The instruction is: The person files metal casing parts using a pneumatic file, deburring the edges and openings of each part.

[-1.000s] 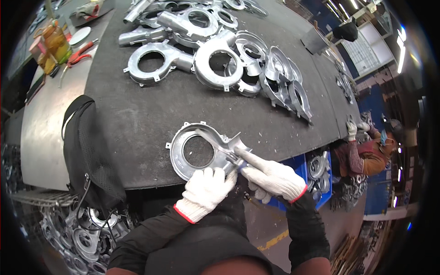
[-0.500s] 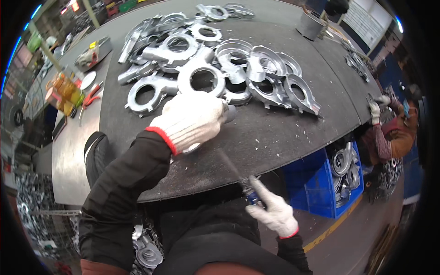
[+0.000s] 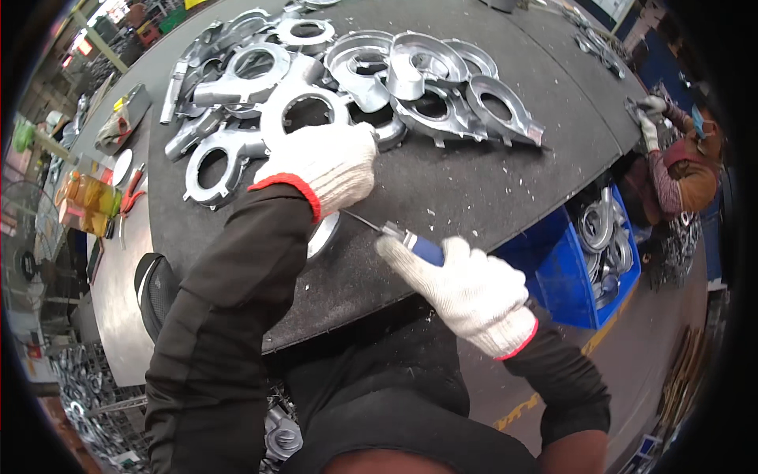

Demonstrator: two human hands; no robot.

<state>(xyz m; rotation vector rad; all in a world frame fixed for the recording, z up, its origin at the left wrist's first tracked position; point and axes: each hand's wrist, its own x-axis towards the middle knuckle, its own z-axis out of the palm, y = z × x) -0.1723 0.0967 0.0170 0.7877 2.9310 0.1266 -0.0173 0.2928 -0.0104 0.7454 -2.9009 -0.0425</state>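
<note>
My left hand (image 3: pixel 324 166), in a white knitted glove with a red cuff, is closed over a silvery metal casting; the casting's curved rim (image 3: pixel 324 237) shows below the wrist, and the rest is hidden. My right hand (image 3: pixel 466 296), gloved alike, is wrapped round a blue-handled tool (image 3: pixel 425 249) with a thin metal shaft. The shaft points left, its tip close to the casting under my left hand; I cannot tell whether they touch. Just beyond my left hand lies a pile of ring-shaped castings with spouts (image 3: pixel 276 110).
A dark mat (image 3: pixel 489 182) covers the table, with small chips on it. At left are red-handled pliers (image 3: pixel 133 193) and a bottle of yellow liquid (image 3: pixel 91 193). A blue bin (image 3: pixel 560 272) of castings stands beyond the table's right edge, near a co-worker (image 3: pixel 683 158).
My right hand has risen and moved up toward my left hand, bringing the tool's tip near the casting. My left hand has shifted slightly, and the view has turned.
</note>
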